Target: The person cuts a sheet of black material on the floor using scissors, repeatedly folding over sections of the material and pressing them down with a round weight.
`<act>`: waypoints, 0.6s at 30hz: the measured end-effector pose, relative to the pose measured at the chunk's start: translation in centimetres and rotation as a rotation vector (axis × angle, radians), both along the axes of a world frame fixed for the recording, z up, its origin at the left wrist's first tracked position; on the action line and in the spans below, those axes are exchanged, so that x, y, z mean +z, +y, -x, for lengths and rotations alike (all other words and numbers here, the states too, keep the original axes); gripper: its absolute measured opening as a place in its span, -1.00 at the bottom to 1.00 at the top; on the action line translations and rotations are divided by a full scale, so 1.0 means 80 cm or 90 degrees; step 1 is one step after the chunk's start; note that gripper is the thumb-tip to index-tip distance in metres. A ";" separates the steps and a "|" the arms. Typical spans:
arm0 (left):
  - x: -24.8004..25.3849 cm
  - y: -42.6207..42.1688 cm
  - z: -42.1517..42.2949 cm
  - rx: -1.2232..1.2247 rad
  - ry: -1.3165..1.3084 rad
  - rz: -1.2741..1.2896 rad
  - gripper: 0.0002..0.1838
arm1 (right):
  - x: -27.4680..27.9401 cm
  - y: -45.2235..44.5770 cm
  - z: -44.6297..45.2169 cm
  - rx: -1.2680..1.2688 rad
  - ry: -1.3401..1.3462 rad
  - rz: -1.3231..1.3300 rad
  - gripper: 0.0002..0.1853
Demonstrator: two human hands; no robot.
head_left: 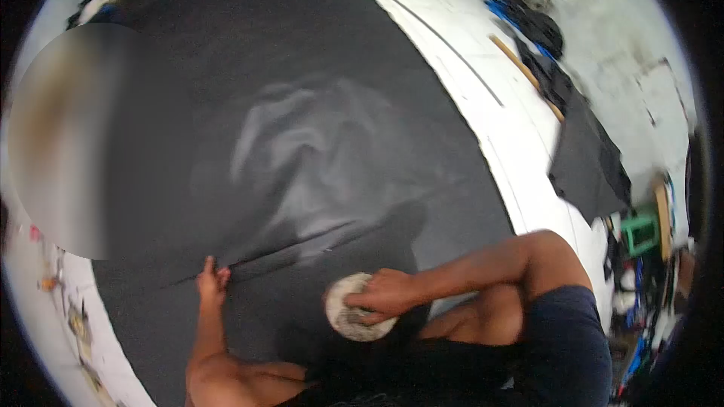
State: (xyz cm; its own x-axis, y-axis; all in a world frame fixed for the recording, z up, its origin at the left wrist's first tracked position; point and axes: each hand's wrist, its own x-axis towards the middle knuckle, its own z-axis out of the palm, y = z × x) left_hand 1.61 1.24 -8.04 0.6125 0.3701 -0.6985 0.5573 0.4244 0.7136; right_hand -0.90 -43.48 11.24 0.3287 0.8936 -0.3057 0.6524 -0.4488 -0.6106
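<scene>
A large sheet of black, leather-like material (302, 38) spreads over a white work surface, rippled in the middle. A long, low fold or overlapped edge crosses its near part. At the left end of this fold, my left hand (212, 283) is closed on the black sheet, with one finger pointing forward; the exact grip is small and partly hidden. My right hand (388, 293) grips a round, flat, whitish disc (345, 320) with a worn surface. The disc rests on the sheet close to my body, right of my left hand.
The white surface (452, 56) shows along the right side, with a thin dark strip (452, 49) and a wooden stick (520, 68) on it. Black scraps (588, 166) hang near a green stool (641, 232). A blurred patch covers the left side.
</scene>
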 end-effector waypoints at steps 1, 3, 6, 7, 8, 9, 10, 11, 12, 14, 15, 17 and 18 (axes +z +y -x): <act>0.009 -0.017 -0.007 0.040 0.019 -0.029 -0.29 | 0.005 0.002 -0.003 -0.002 -0.019 0.009 -0.54; 0.027 -0.032 -0.003 0.068 0.021 -0.048 -0.21 | -0.016 -0.005 -0.007 -0.051 0.062 -0.052 -0.48; 0.005 -0.015 0.013 0.070 -0.019 -0.005 -0.19 | -0.007 -0.034 -0.043 -0.131 0.239 -0.075 -0.49; -0.006 -0.005 0.002 0.094 -0.031 0.019 -0.19 | -0.023 -0.047 -0.072 -0.186 0.265 -0.141 -0.50; -0.013 -0.001 -0.004 0.080 -0.028 0.029 -0.19 | -0.045 -0.066 -0.096 -0.287 0.258 -0.125 -0.52; -0.005 -0.006 -0.010 0.073 -0.031 0.011 -0.22 | -0.053 -0.094 -0.117 -0.387 0.246 -0.114 -0.53; -0.004 -0.006 -0.008 0.069 -0.034 -0.009 -0.25 | -0.045 -0.124 -0.131 -0.581 0.232 -0.037 -0.55; -0.011 -0.003 -0.004 0.063 -0.040 -0.009 -0.25 | -0.078 -0.174 -0.141 -0.724 0.159 -0.032 -0.48; -0.020 0.008 -0.001 0.041 -0.021 0.004 -0.27 | -0.073 -0.211 -0.145 -0.917 0.071 0.065 -0.39; -0.010 0.006 -0.001 0.015 -0.012 0.010 -0.29 | -0.134 -0.314 -0.149 -1.190 -0.060 0.135 -0.27; 0.003 -0.001 0.001 0.037 -0.001 -0.036 -0.35 | -0.153 -0.352 -0.140 -1.258 -0.139 0.184 -0.25; 0.016 -0.011 -0.003 0.055 0.001 -0.084 -0.40 | -0.168 -0.401 -0.135 -1.331 -0.221 0.226 -0.23; 0.015 -0.012 -0.004 0.076 0.020 -0.090 -0.46 | -0.170 -0.418 -0.137 -1.379 0.020 0.118 -0.22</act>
